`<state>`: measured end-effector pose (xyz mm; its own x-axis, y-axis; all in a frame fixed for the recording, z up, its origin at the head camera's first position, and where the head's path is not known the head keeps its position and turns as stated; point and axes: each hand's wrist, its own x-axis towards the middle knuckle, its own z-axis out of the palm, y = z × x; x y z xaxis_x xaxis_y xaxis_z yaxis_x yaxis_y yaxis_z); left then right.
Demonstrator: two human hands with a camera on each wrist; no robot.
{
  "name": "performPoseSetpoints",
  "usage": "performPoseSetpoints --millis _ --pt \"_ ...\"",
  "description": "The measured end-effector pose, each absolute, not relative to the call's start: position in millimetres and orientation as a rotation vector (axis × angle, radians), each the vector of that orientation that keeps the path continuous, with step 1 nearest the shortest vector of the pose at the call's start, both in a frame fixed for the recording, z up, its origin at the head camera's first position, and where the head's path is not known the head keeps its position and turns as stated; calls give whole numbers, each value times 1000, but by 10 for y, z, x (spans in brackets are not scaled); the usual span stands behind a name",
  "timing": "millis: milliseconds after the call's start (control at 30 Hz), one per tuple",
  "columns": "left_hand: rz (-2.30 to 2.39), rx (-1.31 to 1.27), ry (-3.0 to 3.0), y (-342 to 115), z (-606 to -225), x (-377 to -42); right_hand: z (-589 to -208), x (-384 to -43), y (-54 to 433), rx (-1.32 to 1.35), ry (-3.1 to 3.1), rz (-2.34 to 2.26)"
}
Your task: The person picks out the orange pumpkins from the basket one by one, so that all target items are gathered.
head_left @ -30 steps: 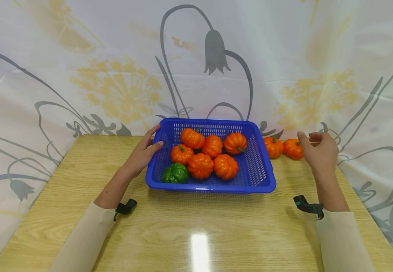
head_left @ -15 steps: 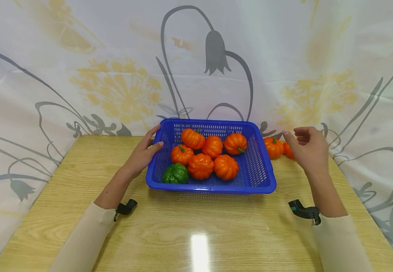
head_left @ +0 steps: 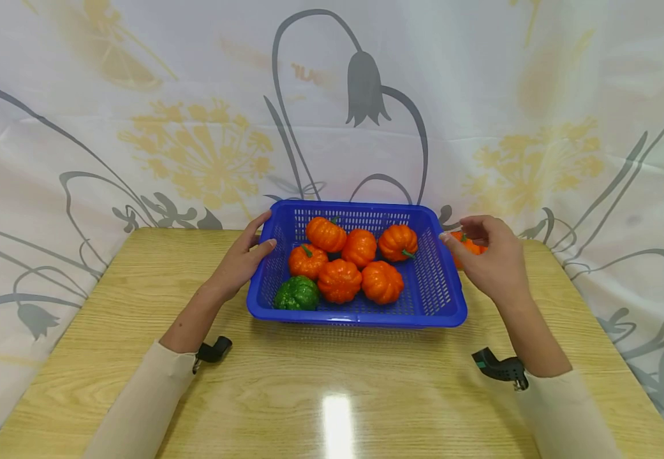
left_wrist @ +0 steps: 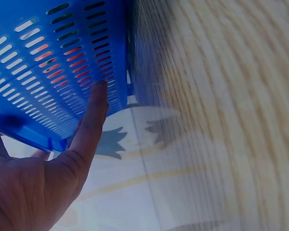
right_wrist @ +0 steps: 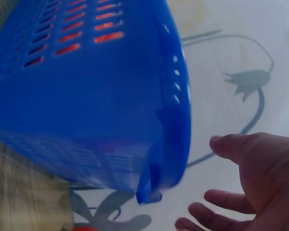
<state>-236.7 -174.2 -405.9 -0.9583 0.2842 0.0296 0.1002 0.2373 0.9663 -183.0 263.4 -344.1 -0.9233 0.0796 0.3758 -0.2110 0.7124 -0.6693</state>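
A blue plastic basket (head_left: 357, 317) with slotted walls holds several small orange pumpkins (head_left: 339, 280) and a green pumpkin (head_left: 297, 293) in its near left corner. At its left end my left hand (head_left: 238, 264) grips the rim, thumb over the edge; in the left wrist view a finger (left_wrist: 90, 118) lies along the outer wall. My right hand (head_left: 495, 261) is held beside the right rim, thumb and fingers apart with nothing between them. Behind it an orange pumpkin (head_left: 462, 245) outside the basket shows partly, the rest hidden by the hand.
The basket stands on a light wooden table (head_left: 332, 376). A white curtain (head_left: 205, 95) printed with grey and yellow flowers hangs right behind the table and along its sides. A black camera mount sits on each wrist.
My right hand has moved left, from beside the outside pumpkins to the basket's right rim, and now covers much of them. The left hand and the basket have stayed put.
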Motion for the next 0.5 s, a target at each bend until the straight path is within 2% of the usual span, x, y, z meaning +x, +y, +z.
performPoseSetpoints --millis 500 --pt "1818 348 2338 -1738 -4060 -2376 -3509 -1808 2323 391 -2655 1011"
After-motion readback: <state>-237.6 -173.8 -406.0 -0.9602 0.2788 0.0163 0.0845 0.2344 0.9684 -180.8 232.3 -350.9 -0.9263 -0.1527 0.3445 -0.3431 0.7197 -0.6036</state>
